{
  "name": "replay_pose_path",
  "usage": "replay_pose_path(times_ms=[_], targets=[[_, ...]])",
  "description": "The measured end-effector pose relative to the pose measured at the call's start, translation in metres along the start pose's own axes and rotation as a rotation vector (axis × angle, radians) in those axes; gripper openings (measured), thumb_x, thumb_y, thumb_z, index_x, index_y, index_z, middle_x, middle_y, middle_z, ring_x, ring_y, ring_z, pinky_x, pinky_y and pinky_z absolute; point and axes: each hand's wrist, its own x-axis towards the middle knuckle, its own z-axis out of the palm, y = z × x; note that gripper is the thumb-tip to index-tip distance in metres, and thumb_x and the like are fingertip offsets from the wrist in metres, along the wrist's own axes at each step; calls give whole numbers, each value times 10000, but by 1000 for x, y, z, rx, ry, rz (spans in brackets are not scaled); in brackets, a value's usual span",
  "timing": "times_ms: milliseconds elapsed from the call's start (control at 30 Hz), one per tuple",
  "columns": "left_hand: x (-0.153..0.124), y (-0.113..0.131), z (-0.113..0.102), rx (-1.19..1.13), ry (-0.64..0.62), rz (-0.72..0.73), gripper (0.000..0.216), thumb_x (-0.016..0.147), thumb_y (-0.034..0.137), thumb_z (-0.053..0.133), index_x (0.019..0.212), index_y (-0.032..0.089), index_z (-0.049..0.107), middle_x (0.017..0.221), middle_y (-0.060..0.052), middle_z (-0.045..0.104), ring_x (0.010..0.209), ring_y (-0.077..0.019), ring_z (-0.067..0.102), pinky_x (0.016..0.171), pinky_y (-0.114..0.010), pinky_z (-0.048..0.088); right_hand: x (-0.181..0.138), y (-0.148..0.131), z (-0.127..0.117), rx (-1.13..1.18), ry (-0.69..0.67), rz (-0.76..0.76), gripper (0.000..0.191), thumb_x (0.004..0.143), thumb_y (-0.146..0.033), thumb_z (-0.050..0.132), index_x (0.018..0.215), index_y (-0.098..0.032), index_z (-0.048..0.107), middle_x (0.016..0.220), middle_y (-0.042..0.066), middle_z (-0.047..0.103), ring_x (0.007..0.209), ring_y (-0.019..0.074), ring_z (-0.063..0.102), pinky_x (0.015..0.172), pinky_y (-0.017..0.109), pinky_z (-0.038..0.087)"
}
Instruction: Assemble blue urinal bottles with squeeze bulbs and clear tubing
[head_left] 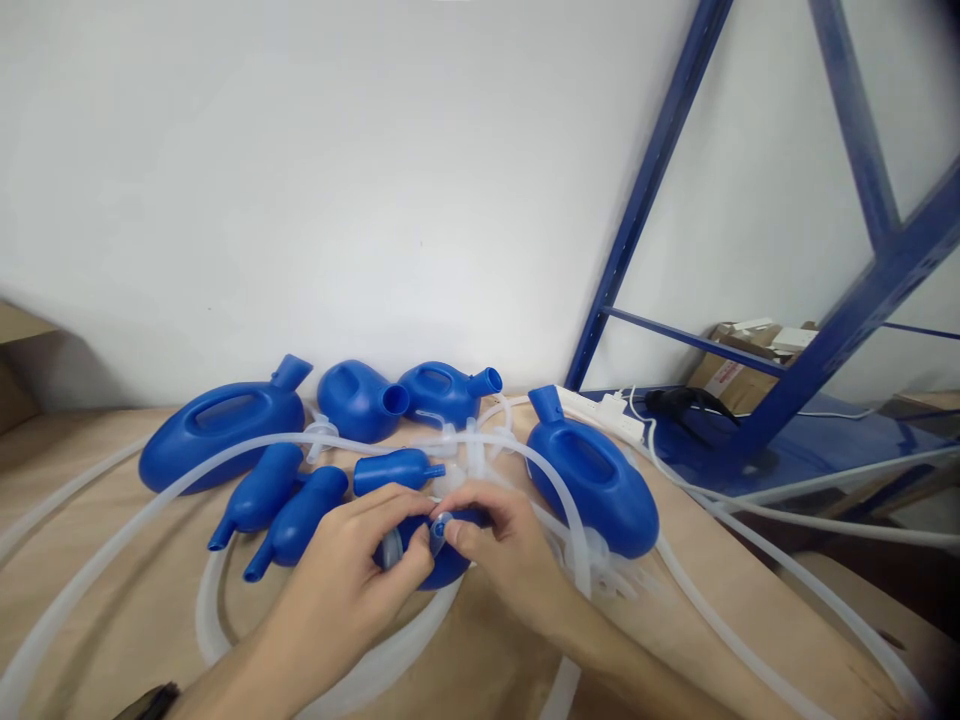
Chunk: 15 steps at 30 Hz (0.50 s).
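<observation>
My left hand (367, 560) and my right hand (502, 545) meet at the front of the table, both closed. Their fingertips pinch a small translucent plastic fitting (439, 530) with a blue centre. A clear round part (391, 548) shows by the left thumb. Just behind and beneath the fingers is a blue plastic piece (448, 568), mostly covered; I cannot tell if it is held too. Beyond the hands lies a small blue bulb-shaped part (397, 470) with a narrow neck. Two similar blue parts (264, 490) (309, 515) rest to the left.
Blue handled urinal bottles (225, 430) (360, 400) (442, 392) (592, 485) line the wall side. Translucent hoses (150, 530) loop across the wooden table (97, 620). Clear fittings (611, 570) lie at right, near a power strip (600, 410) and blue metal rack (652, 180).
</observation>
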Motion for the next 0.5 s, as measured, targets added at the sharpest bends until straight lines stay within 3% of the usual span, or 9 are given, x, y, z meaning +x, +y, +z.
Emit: replay_pose_path(times_ms=[233,367,500], targets=[[-3,-1,3,44,23,50,286,972,242,523,1034,235,802,1070,-57,802,924,-202,768,795,-257,599,-3,-1,2,0,2,80,114,772,-267,653,803,-207,744,765,4,708,697,149,592,638,262,460],[-5,0,3,66,14,97,313,1021,315,503,1141,227,778,1132,-75,790,988,-209,764,837,-263,604,-1,1,0,-9,19,26,90,763,-256,652,790,-209,724,759,6,703,720,160,607,669,275,483],[-4,0,3,77,26,131,253,974,297,575,1102,226,782,1085,-65,790,998,-213,763,871,-265,604,0,0,-4,12,3,39,95,764,-261,654,787,-211,732,747,7,702,721,167,637,679,287,505]])
